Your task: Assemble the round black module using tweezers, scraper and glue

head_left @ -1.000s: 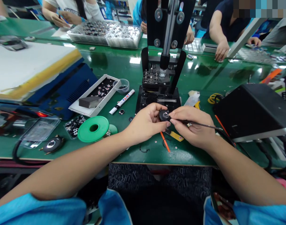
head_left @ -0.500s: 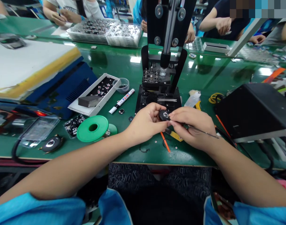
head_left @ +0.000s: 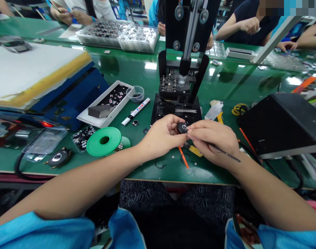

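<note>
My left hand (head_left: 165, 135) is closed around a small round black part (head_left: 182, 128) that has a shiny mark on its face. Pinched in my right hand (head_left: 213, 137) is a thin dark metal tool, perhaps tweezers (head_left: 226, 153), whose rear end sticks out below the knuckles. My right fingertips meet the black part at its right side; the tool's tip is hidden by them. Just behind both hands stands a black press (head_left: 177, 103). An orange strip (head_left: 183, 157) and a yellow-and-black piece (head_left: 193, 150) lie on the green bench beneath.
Left of my hands are a green solder spool (head_left: 95, 141), a paint marker (head_left: 136, 111), a white tray (head_left: 102, 121), a clear cup (head_left: 141, 90) and another black round part (head_left: 58, 158). A black box (head_left: 277, 128) stands right. Co-workers' hands (head_left: 250, 25) are across the bench.
The tool's rear end has tilted slightly lower in my right hand. Both hands keep hold at the black part. The whole view has shifted slightly.
</note>
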`<state>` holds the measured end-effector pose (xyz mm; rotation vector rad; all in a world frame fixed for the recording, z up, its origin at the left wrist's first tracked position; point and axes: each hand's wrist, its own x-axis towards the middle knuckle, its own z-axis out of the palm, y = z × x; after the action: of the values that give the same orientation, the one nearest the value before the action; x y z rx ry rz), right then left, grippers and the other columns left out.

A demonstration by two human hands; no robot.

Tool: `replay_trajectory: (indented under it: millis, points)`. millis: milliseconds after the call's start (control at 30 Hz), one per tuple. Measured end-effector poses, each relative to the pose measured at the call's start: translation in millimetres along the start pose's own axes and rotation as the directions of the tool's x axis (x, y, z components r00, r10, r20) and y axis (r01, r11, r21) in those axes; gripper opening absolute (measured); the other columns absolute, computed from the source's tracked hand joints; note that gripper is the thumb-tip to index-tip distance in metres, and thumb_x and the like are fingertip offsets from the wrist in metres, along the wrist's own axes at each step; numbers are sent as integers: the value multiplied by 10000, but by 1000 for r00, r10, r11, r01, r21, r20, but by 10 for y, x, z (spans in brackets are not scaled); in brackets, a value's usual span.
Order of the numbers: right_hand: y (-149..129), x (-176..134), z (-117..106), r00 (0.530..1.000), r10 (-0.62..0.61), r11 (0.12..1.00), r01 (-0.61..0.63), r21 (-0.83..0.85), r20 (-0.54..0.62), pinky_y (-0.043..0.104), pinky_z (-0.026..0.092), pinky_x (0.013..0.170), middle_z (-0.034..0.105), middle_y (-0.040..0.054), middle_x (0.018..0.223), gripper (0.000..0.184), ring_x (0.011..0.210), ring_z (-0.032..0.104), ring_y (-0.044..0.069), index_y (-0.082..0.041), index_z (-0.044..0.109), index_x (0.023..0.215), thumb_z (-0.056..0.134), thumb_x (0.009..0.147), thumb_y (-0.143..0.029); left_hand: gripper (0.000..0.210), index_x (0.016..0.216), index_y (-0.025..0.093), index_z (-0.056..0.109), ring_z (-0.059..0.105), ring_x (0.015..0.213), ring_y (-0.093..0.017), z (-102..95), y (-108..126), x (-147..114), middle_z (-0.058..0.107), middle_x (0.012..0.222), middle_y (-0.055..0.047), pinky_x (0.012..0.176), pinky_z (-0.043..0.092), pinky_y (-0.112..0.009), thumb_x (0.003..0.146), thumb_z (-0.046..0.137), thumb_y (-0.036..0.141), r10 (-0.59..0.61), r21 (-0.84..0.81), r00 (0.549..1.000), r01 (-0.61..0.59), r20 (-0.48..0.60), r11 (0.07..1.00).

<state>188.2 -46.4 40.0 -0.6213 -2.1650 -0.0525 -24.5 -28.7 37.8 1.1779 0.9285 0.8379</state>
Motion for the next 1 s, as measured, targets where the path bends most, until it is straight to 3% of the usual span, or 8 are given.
replay_trajectory:
  millis: [500,1000]
  points:
    - [-106,-18,66,994,72,997,-70,28,-85,332,727,827,863,55,1045,202,937,858,204,-236,709,1035,713,1021,-35,445,1117,148,608,700,674,-85,11,28,0,736,823,56,634,586,-228,738,831,79,29,-24,999,-28,17,999]
    - [-146,-64,113,986,137,991,-135,24,-99,360,713,882,856,44,1050,247,970,840,208,-249,701,1018,691,1007,-2,367,1097,148,614,711,557,-90,-19,68,-8,727,712,62,560,590,-193,821,815,14,-75,48,997,74,31,996]
